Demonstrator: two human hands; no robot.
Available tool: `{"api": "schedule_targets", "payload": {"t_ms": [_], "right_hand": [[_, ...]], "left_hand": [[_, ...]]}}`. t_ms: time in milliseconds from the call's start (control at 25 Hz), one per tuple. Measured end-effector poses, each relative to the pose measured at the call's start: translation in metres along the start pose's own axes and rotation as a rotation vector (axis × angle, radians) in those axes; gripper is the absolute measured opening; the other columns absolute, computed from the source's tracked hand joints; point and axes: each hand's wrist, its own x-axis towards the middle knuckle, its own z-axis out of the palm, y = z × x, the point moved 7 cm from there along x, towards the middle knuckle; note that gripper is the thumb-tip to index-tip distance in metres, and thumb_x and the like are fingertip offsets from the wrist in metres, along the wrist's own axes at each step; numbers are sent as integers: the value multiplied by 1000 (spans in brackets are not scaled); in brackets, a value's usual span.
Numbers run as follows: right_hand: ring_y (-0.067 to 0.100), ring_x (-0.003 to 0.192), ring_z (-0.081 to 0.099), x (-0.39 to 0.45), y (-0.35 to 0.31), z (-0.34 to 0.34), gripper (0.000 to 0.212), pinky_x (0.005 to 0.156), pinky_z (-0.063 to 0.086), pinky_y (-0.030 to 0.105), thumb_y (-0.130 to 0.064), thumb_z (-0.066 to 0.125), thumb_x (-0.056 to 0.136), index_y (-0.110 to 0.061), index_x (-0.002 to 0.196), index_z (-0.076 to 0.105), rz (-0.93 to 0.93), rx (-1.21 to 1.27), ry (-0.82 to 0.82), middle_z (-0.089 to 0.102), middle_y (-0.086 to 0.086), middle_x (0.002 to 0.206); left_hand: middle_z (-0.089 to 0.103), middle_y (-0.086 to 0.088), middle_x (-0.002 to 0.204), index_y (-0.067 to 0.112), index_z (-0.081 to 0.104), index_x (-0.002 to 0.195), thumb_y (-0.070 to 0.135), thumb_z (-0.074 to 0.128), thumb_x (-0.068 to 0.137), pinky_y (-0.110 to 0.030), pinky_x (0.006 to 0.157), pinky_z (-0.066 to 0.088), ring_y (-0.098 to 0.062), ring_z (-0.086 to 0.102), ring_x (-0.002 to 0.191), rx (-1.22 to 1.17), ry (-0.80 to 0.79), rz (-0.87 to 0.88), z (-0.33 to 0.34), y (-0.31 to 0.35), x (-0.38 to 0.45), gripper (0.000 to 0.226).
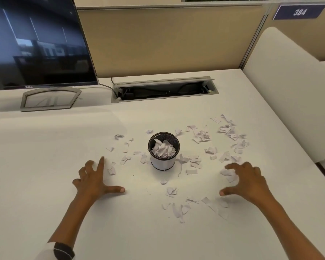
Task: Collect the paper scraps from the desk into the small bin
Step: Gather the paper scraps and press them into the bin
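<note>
A small black mesh bin [164, 160] stands upright in the middle of the white desk [45, 151], partly filled with crumpled white paper. Several torn paper scraps [227, 130] lie scattered around it, most of them to its right and in front. My left hand [96, 180] rests on the desk left of the bin, fingers spread, its fingertips beside two scraps [111, 167]. My right hand [247, 180] hovers at the right with curled, spread fingers over a few scraps [228, 174]. Neither hand holds anything.
A dark monitor [36, 42] on a grey stand [49, 99] sits at the back left. An open cable tray [163, 90] with wires lies behind the bin. A beige partition [167, 38] closes the back; a white divider [289, 94] bounds the right side.
</note>
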Motion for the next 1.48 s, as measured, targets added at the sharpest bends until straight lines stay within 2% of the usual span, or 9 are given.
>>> {"api": "schedule_targets", "payload": {"t_ms": [80, 200, 480, 680, 840, 960, 1160, 1360, 1480], "right_hand": [[29, 118, 37, -8, 22, 11, 95, 91, 40, 38, -58, 82, 49, -35, 129, 38, 93, -124, -36, 42, 6, 124], [29, 120, 34, -17, 34, 29, 108, 88, 43, 40, -55, 85, 43, -34, 133, 30, 150, -10, -110, 35, 7, 124], [24, 110, 42, -44, -33, 60, 113, 82, 49, 35, -43, 89, 39, -32, 132, 25, -112, 6, -159, 31, 3, 117], [25, 108, 46, -50, -88, 87, 102, 84, 50, 35, -29, 87, 51, -30, 134, 27, -298, 17, -185, 31, 5, 121], [24, 102, 54, -38, -111, 93, 73, 81, 47, 30, -21, 80, 63, -25, 126, 43, -343, 148, -158, 41, 4, 118], [18, 93, 55, -31, -117, 91, 52, 74, 41, 24, -21, 76, 70, -21, 117, 54, -339, 274, -114, 51, 5, 113], [10, 72, 53, -33, -117, 73, 38, 66, 43, 16, -15, 79, 68, -15, 102, 63, -326, 505, -81, 59, -2, 93], [7, 67, 59, -31, -136, 15, 34, 60, 45, 8, -11, 82, 63, -17, 91, 65, -403, 652, 43, 63, -4, 85], [11, 69, 62, -23, -154, -17, 33, 60, 45, 6, -16, 81, 65, -18, 95, 66, -472, 656, 113, 64, -5, 86]], "left_hand": [[14, -7, 146, 30, 10, 143, 78, 70, 33, -49, 99, 30, -32, 17, 132, 38, 21, 60, 4, 3, -2, 134], [21, -6, 140, 25, 17, 143, 77, 70, 34, -46, 97, 34, -29, 25, 126, 57, 31, 159, 7, 22, -10, 132], [23, -5, 131, 22, 14, 143, 67, 79, 35, -35, 93, 40, -23, 31, 119, 14, -85, 449, 47, 93, -62, 133], [28, -1, 128, 20, 24, 137, 47, 82, 54, -29, 86, 45, -19, 39, 115, -124, -88, 519, 71, 132, -87, 105], [44, -3, 115, 16, 52, 113, 30, 74, 72, -18, 75, 43, -17, 57, 92, -350, -69, 503, 71, 149, -89, 48], [53, -3, 104, 14, 61, 103, 19, 67, 80, -13, 64, 35, -19, 60, 87, -441, 13, 466, 66, 150, -89, 24], [64, 5, 90, 17, 66, 94, 11, 70, 77, -18, 70, 47, -12, 61, 78, -675, 96, 385, 44, 142, -93, 19], [62, 20, 79, 31, 61, 85, 5, 72, 74, -7, 63, 49, 6, 61, 70, -868, 222, 446, -15, 149, -96, 30], [64, 16, 82, 28, 65, 86, 6, 69, 76, -13, 66, 52, -1, 63, 75, -867, 283, 493, -51, 158, -90, 25]]}}
